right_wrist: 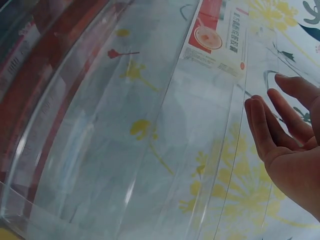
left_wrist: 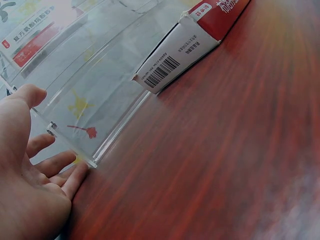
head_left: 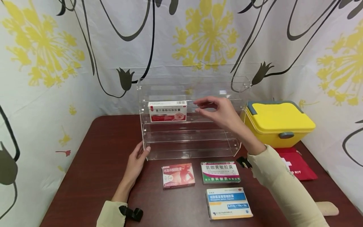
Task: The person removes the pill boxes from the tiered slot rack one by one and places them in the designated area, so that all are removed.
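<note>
Right grip (head_left: 221, 113) wide, empty beside shelved box (head_left: 168, 111); left grip (head_left: 135, 165) pinches rack (head_left: 188, 136) corner. Slack there plus 1 bump could topple box.

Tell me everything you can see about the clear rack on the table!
The clear rack is see-through, like plastic, with several tiers rising like steps between two side panels. Small fastenings show along its side. It stands upright on the reddish-brown table. A white-and-red box sits on one tier, toward the left; the other tiers hold nothing. The person's left hand touches its lower left side.
</note>
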### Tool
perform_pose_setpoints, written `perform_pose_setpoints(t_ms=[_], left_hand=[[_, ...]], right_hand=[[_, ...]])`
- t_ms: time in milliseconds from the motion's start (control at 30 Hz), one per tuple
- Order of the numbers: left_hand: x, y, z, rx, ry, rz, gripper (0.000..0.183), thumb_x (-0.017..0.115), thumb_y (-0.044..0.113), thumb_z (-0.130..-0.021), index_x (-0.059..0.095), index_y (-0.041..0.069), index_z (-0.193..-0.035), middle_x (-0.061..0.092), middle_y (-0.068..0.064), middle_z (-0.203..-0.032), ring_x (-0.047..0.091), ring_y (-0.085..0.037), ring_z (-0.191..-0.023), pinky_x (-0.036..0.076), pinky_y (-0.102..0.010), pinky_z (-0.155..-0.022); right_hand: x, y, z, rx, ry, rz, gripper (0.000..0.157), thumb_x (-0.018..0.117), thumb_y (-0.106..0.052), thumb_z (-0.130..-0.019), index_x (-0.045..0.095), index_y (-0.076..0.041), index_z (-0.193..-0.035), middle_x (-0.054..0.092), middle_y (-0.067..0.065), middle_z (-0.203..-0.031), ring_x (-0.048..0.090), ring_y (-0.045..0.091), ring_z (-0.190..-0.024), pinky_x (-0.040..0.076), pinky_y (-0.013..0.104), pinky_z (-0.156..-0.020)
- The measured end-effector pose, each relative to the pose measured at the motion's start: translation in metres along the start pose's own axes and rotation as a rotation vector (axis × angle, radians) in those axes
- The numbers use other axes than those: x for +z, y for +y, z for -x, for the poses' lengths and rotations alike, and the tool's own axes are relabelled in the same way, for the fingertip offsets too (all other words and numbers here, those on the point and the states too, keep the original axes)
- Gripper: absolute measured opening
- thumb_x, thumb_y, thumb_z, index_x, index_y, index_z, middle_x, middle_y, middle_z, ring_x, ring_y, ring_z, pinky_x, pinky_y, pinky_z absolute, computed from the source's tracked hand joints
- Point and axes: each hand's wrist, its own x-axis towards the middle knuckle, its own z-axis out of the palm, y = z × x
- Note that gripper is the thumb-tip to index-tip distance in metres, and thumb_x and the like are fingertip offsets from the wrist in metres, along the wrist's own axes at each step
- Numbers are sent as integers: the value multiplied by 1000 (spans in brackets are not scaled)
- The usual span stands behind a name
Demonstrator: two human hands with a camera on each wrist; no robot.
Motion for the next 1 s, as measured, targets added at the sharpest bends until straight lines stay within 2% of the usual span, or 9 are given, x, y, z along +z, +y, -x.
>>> perform_pose_setpoints(t_ms=[167, 667, 1000], left_hand=[[0, -1, -1, 5, -3, -1, 61, 62, 44, -96, 43, 20, -148, 48, -5, -144, 46, -19, -129, 37, -40, -106], [0, 1, 0, 3, 2, 7, 62, 62, 45, -95, 43, 20, -148, 48, -4, -144, 46, -17, -129, 38, -36, -106], [0, 1, 0, 0, -1, 3, 63, 62, 46, -95, 42, 20, -148, 47, -4, -144, 45, -18, -130, 37, -38, -106]], right_hand=[[0, 4, -10, 12, -12, 27, 25, 73, -12, -90, 71, -5, -114, 70, 9, -110, 66, 18, -97, 53, 39, -86], [4, 9, -25, 87, -85, 84, 25, 73, -15, -91, 71, -6, -114, 71, 6, -106, 67, 18, -93, 54, 36, -81], [9, 10, -25, 56, -100, 127, 23, 72, -12, -91, 72, -2, -112, 68, 9, -111, 67, 20, -93, 54, 36, -82]])
